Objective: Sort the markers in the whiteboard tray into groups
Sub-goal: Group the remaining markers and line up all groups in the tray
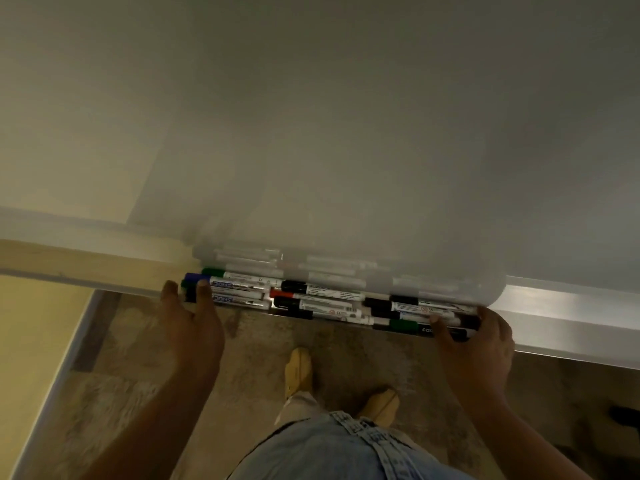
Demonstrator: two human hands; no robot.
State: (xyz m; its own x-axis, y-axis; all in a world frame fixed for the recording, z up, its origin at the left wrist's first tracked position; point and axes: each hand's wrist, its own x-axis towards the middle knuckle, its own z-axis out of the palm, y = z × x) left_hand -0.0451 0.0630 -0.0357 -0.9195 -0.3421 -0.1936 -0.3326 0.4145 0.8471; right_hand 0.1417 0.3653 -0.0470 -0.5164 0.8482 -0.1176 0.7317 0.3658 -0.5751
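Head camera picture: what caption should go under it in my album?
Left hand and right hand bracket mixed markers in the whiteboard tray.

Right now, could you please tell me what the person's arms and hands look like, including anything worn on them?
Both arms are bare to the frame's edge: no sleeves show. The left hand and the right hand wear no gloves, and no rings, watch or bracelets can be seen in this dim view.

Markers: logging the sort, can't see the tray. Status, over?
Left hand at the row's left end, fingertips on caps. Right hand at the right end, fingers on markers. Colours mixed in the tray. Nothing blocking.
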